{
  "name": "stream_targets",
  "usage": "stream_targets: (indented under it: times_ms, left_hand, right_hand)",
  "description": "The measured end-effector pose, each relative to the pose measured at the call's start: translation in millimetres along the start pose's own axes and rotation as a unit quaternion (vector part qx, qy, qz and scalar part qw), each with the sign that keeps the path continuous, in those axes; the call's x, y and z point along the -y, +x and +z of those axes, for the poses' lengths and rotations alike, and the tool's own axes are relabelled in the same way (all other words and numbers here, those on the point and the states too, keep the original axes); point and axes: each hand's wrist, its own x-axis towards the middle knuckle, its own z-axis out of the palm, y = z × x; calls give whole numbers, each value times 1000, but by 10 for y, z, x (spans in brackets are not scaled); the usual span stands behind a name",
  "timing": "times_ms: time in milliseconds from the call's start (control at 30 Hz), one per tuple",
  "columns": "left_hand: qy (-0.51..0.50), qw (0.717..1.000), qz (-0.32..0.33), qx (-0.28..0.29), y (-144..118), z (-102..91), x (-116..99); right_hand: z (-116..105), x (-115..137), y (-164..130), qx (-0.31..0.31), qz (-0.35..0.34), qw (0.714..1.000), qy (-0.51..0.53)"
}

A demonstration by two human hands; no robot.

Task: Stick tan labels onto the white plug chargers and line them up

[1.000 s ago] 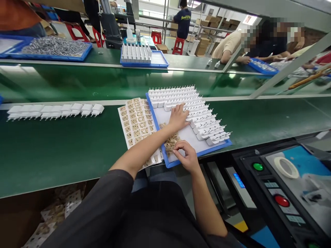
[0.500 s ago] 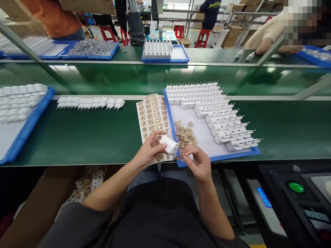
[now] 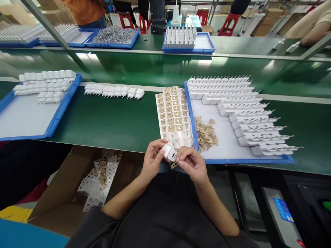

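Note:
My left hand [image 3: 152,159] is closed around a white plug charger [image 3: 169,152], its port end turned toward me and to the right. Against that end, the fingers of my right hand [image 3: 192,163] are pinched together. A small tan die-cut sticker [image 3: 174,165] shows under the charger at my right fingertips; its edge in the fingers is partly hidden. Just beyond my hands lies a sheet of tan stickers [image 3: 172,110], its nearer rows bare white. Loose tan pieces [image 3: 206,134] are heaped in the blue-rimmed tray [image 3: 248,161] at the right, beside rows of white chargers [image 3: 232,103].
A line of chargers [image 3: 113,91] lies left of the sheet on the green bench [image 3: 116,127]. Further left stands another blue tray [image 3: 53,125] with chargers. Below the bench edge, a cardboard box [image 3: 59,187] contains scrap sheets. More trays and other people are across the bench.
My view has swung left and down. My right fingertips have come up against the charger's port end, where there was a small gap. The charger's port face shows more fully.

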Motion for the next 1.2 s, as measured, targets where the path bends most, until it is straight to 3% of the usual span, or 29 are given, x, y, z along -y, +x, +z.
stream_targets:
  times_ms: [133,233,400,567,667,767,967,1100,1200]
  left_hand:
    - [66,994,35,-75,13,30,20]
    - [103,992,26,-65,65,25,-14]
    - [151,987,-51,-31,149,-51,-100]
    - [5,989,-147,32,164,-75,-69]
    - [-114,984,-130,46,141,-54,-26]
    - [-171,979,-101,45,128,-42,-6]
    - [-236,956,-168,48,127,-74,-69]
    - [-225,960,-117,120,72,-135,-82]
    - [-155,977,-93,112,56,-212,-15]
  right_hand:
    - [86,-90,37,-5,44,998,48]
    - [119,-133,57,-21,51,996,72]
    - [207,-151,30,2,54,994,93]
    - [288,-154,-8,24,39,992,121]
    - [292,-149,3,33,43,991,121]
    - [287,-161,32,29,37,990,132]
    - [298,-221,107,-3,96,972,214]
    - [282,-223,149,-37,95,961,256]
    - [252,-214,156,-34,92,964,247]
